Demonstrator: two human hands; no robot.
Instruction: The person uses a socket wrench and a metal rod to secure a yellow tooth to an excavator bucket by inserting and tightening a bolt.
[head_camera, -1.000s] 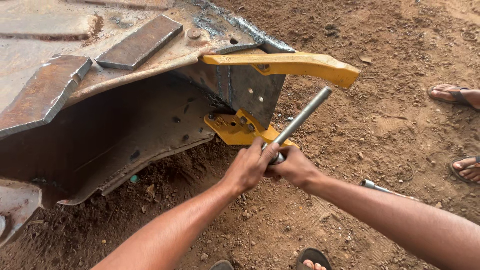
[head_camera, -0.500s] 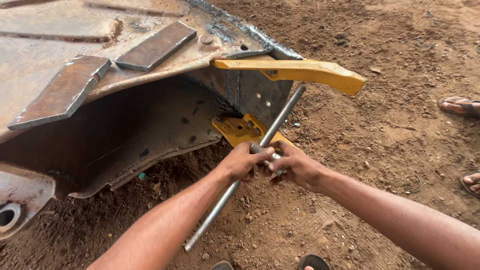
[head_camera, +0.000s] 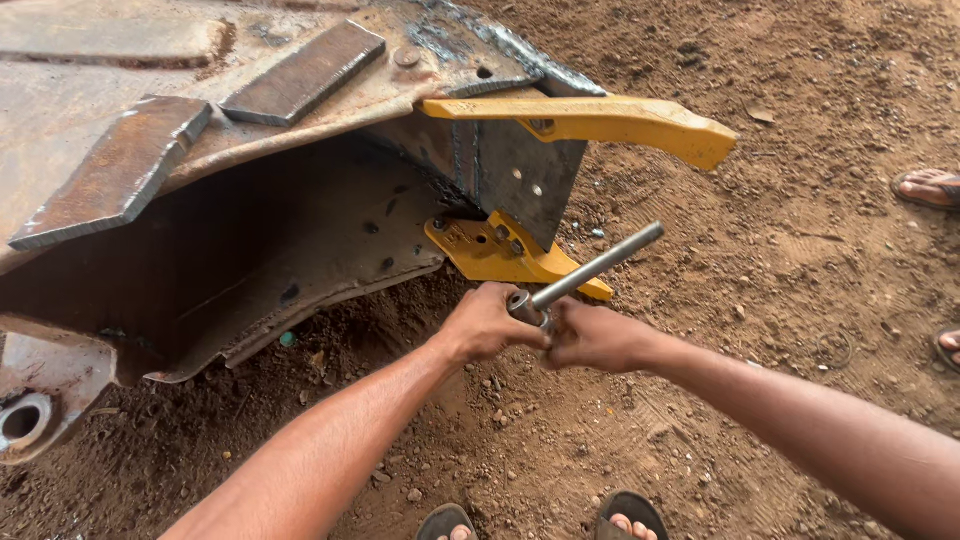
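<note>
Item: room around my hands, left hand (head_camera: 487, 322) and right hand (head_camera: 598, 337), both closed on one end of a steel bar (head_camera: 590, 272).

- Ahead, close: lower yellow bracket (head_camera: 505, 252), just beyond my knuckles; the bar rises across its tip.
- Above that: upper yellow arm (head_camera: 600, 120), jutting right, overhanging the bar's far end with a gap between.
- Left and ahead: rusty steel bucket (head_camera: 200, 150); its dark hollow lies open toward me.
- Right: bare dirt ground (head_camera: 780, 250), open until another person's sandalled feet (head_camera: 930, 187) at the edge.
- Behind: my own sandals (head_camera: 630, 512), loose soil between.
</note>
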